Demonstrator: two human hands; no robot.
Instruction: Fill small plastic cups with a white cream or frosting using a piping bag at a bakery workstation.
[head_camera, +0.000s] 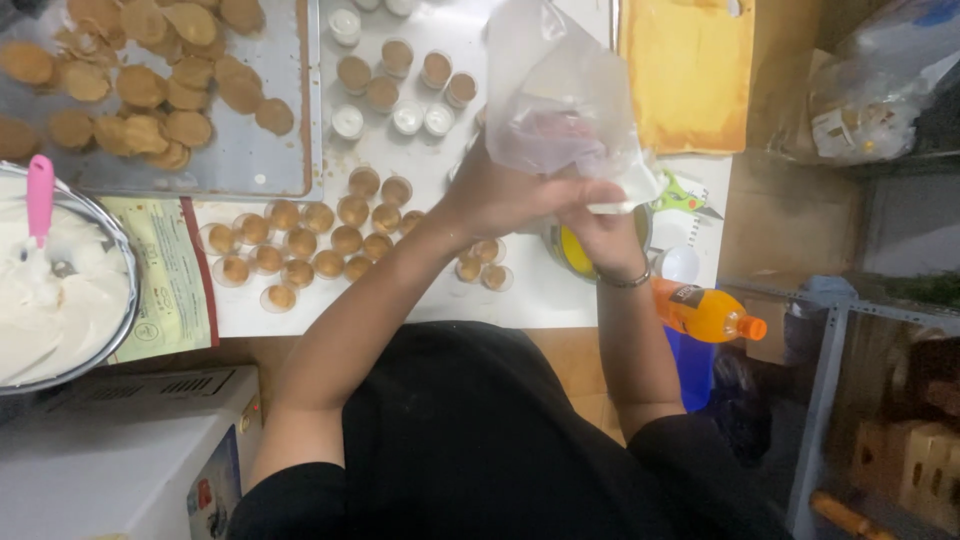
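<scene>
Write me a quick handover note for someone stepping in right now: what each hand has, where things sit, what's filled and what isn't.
Left hand: gripping the clear plastic bag at its lower end, bag held upright over the white work surface.
Right hand: closed on the same bag from below, over a container with yellow contents.
Small cups with brown bases sit clustered in front; a few cups with white filling stand farther back.
Bowl of white cream with a pink-handled spatula is at left, tray of round biscuits behind it.
Most cups show no cream yet.
</scene>
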